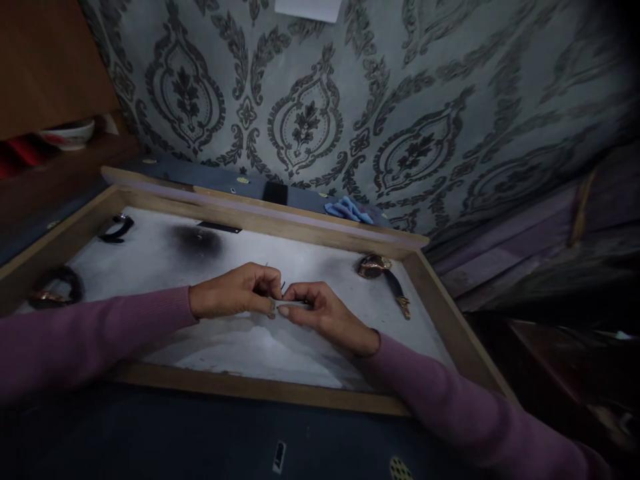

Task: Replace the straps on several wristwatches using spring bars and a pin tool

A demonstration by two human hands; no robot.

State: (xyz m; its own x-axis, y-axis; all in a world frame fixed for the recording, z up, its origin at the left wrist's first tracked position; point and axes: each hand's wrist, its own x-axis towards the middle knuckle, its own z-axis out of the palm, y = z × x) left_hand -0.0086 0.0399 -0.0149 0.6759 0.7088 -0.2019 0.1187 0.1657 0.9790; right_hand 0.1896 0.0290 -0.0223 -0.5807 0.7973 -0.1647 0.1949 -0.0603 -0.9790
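Over the middle of a shallow wooden-rimmed tray, my left hand point(245, 290) and my right hand point(325, 313) meet, thumbs and fingers closed in a pinch. Between them is a small thin flat piece point(293, 303), pale grey with a dark upper edge; its kind is not clear. A thin dark tip sticks up beside the left fingers. To the right of my hands lies a gold-coloured watch point(374, 267) with a black strap. Another watch point(55, 287) with a dark band rests at the tray's left, partly behind my sleeve. A black curved strap point(117, 230) lies beyond it.
The tray's wooden rim point(260, 393) surrounds a white floor. A flat black piece point(219, 227) lies near its back edge. Behind the tray are a blue cloth point(350, 210) and a patterned wall point(305, 120). A bowl point(69, 135) sits on a shelf at left.
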